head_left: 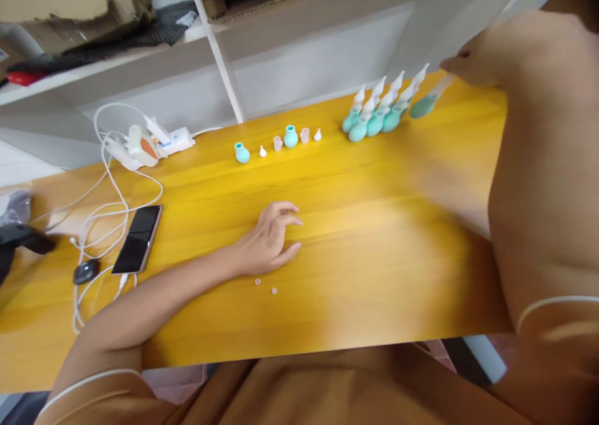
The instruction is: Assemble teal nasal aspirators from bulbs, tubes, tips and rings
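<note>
My right hand [470, 63] reaches to the far right of the yellow table [355, 250] and pinches the clear tip of a teal bulb aspirator [427, 103], which lies tilted beside a row of several assembled ones [377, 114]. My left hand [271, 238] rests on the table's middle with fingers loosely curled, holding nothing. Two tiny pink pieces [265, 286] lie just in front of it. Farther back sit two loose teal bulbs [242, 153] [291, 136], small white tips [262, 151] and pink caps [304, 135].
A black phone [138, 238] lies at the left with white cables [100, 219], a small dark object [86, 271] and a power strip with plugs [150, 144]. White shelving [219, 57] with cardboard stands behind the table.
</note>
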{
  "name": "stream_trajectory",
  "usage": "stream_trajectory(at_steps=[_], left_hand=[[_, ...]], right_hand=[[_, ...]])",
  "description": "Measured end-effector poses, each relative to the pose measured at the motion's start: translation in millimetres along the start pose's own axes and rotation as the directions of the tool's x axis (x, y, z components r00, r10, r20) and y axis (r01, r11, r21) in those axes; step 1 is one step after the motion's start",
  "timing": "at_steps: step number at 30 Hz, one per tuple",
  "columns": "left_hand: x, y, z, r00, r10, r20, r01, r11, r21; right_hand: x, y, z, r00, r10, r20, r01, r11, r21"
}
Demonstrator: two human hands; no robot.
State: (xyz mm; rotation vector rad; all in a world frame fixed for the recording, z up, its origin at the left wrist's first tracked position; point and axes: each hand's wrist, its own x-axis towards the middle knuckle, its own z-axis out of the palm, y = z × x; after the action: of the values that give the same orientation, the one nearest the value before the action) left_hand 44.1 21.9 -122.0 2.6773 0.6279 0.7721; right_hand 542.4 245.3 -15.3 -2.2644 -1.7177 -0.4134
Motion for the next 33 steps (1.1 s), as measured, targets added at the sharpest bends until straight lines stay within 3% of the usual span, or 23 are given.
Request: stream_trajectory(at_steps=[2, 3, 6, 9, 14, 19, 24, 30, 33], left_hand=[[0.7, 0.5, -1.2, 1.000, 0.003, 0.001, -0.003, 1.000, 0.006], [1.0, 0.8, -1.8, 1.000, 0.002, 0.003, -0.002, 1.000, 0.006], [1.7, 1.9, -3.4, 1.000, -0.005, 0.020, 0.005, 1.000, 0.005], [2.0, 2.8, -4.3, 0.999, -0.017, 0.039, 0.017, 1.000, 0.012], [2.2, 2.9, -4.5, 0.999, -0.010, 0.038, 0.009, 1.000, 0.030], [2.5, 3.7, -4.7, 0.998, -0.019, 0.052, 0.018, 1.000, 0.024], [2.1, 3.7, -4.6, 0.998, -0.021, 0.051, 0.019, 0.999, 0.027], [2.3, 1.9, -3.2, 0.999, -0.008, 0.037, 0.008, 1.000, 0.022], [2.5, 1.5, -3.1, 0.999, -0.010, 0.040, 0.009, 1.000, 0.018]], right_hand=[[-8.2, -11.2, -7.8, 0.975, 0.122, 0.186, -0.109, 0.991, -0.081], [-11.2, -16.4, -11.8, 0.966, 0.119, 0.228, -0.097, 0.990, -0.107], [-16.4, -29.4, -18.8, 0.970, 0.014, 0.244, 0.019, 0.991, -0.132], [-18.9, -37.5, -17.7, 0.960, 0.031, 0.279, 0.008, 0.990, -0.139], [-23.7, -43.8, -13.6, 0.969, -0.036, 0.245, 0.065, 0.992, -0.110], [-32.3, -52.6, -14.3, 0.990, -0.001, 0.144, 0.022, 0.989, -0.148], [-31.5, -56.8, -14.4, 0.988, 0.024, 0.154, -0.003, 0.990, -0.138], [-33.8, -62.0, -25.7, 0.986, 0.019, 0.166, 0.008, 0.987, -0.162], [-41.3, -67.3, -33.2, 0.993, -0.008, 0.116, 0.024, 0.990, -0.139]])
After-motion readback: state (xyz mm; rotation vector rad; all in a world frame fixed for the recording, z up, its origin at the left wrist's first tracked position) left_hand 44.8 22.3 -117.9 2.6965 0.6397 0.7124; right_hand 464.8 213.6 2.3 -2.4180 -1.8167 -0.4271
